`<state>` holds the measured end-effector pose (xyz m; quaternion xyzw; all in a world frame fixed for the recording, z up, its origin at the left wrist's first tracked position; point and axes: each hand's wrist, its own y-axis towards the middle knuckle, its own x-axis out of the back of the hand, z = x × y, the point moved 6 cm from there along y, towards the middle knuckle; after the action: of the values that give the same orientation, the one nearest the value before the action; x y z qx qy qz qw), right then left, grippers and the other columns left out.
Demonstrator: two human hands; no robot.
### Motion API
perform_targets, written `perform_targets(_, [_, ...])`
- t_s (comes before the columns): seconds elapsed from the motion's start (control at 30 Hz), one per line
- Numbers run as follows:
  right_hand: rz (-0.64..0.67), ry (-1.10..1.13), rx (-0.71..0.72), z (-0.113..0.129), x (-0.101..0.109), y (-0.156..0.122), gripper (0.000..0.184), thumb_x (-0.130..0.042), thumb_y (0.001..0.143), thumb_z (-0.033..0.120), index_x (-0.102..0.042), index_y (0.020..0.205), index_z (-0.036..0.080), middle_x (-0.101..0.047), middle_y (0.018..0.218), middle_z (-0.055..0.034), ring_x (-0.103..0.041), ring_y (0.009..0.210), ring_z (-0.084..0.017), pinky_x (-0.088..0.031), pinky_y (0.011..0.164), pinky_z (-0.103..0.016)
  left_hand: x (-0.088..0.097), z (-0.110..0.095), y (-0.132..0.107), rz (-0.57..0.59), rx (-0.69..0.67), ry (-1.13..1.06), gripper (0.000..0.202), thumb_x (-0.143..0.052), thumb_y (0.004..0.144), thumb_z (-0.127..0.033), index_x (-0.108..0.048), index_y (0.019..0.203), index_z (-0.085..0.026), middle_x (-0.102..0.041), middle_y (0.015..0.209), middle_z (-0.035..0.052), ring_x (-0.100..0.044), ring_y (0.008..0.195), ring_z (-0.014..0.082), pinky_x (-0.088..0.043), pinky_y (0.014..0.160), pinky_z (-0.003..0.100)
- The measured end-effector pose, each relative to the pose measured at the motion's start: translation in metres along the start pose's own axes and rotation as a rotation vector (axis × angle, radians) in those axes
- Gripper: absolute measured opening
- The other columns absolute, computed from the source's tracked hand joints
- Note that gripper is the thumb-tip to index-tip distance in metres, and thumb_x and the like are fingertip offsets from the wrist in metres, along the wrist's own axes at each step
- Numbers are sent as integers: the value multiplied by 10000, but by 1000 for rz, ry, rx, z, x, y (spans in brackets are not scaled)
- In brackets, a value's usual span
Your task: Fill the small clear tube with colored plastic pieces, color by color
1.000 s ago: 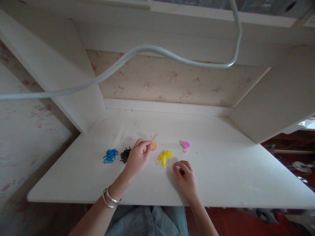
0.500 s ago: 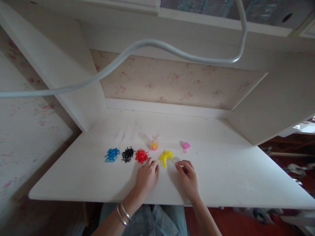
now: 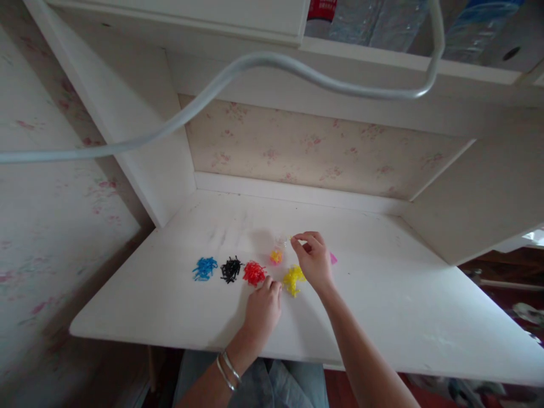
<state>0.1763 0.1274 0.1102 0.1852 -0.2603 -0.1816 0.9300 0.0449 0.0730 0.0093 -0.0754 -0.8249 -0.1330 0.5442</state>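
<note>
Head view: my right hand [image 3: 313, 258] pinches a yellow piece [image 3: 291, 238] beside the part-filled jar [image 3: 276, 257], four piles [image 3: 254, 273] remain outside, and I cannot tell whether my left hand [image 3: 263, 303] grips anything.

desk top [image 3: 382, 294]: smooth white board, satin sheen, grey scuffs toward the back. jar [image 3: 279, 249]: clear, glossy; glass or plastic, cannot tell. red pile [image 3: 254, 272], black pile [image 3: 230, 270]: glossy, plastic- or rubber-like strips. bangles [image 3: 225, 374]: polished silver-toned metal. trousers [image 3: 255, 388]: matt, denim-like cloth. wallpaper [image 3: 293, 141]: matt printed paper. pale tube [image 3: 263, 59]: smooth, plastic-looking, soft gloss. bottles [image 3: 395, 25]: clear, shiny plastic.
</note>
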Motion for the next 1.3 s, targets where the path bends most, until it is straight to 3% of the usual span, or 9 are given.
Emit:
perform_targets(0.27, [56,-134,56,-2,-21,10,241,-538,835,389,-697,870,211,-570,936,-24,-498,544,-64,-437,577,-244,1,1,0,-40,-20,6,199,-376,924,-192,-569,906,-240,-608,915,7,-620,776,147,-433,600,249])
perform_targets(0.53, [12,-132,19,-6,-5,1,310,-477,879,434,-687,891,207,-572,968,-30,-513,578,-71,-447,595,-243,2,7,-2,-130,-29,-132,212,-345,949,-213,-555,917,-223,-617,919,18,-627,818,153,-463,643,249])
perform_targets(0.73, [45,-151,-44,-57,13,-44,305,-486,867,432,-688,857,204,-574,940,-52,-560,715,-129,-473,620,-254,11,15,-1,-235,-17,-324,199,-359,947,-212,-557,925,-202,-618,925,34,-617,849,160,-495,731,282])
perform_targets(0.83, [163,-238,-100,-87,17,-76,270,-502,852,394,-681,941,211,-557,982,-50,-515,581,-93,-472,592,-264,12,18,1,-279,-30,-398,169,-389,934,-198,-558,933,-198,-627,927,39,-619,854,164,-504,736,294])
perform_targets(0.9, [258,-274,-88,-95,16,-92,260,-491,856,354,-679,974,221,-549,1021,-54,-534,597,-95,-474,602,-262,11,19,2,-294,-40,-433,153,-407,924,-190,-560,932,-196,-634,931,45,-622,871,167,-507,751,299])
perform_targets(1.03, [324,-297,-4,-87,13,-103,268,-448,879,303,-691,974,242,-553,1032,-57,-594,779,-142,-477,690,-258,10,22,3,-313,-38,-477,141,-429,913,-193,-569,927,-193,-648,937,55,-623,901,176,-507,786,318])
perform_targets(1.2, [331,-281,29,-77,11,-99,257,-455,887,301,-704,882,236,-568,993,-50,-595,758,-137,-472,712,-254,15,25,6,-317,-13,-518,159,-439,913,-232,-582,860,-184,-658,868,61,-626,855,180,-509,762,321])
perform_targets(1.3, [326,-257,27,-77,13,-99,258,-448,898,302,-692,856,228,-572,990,-50,-596,792,-143,-465,713,-246,30,21,10,-339,-36,-528,166,-454,908,-251,-597,851,-189,-651,843,50,-617,809,168,-499,728,299])
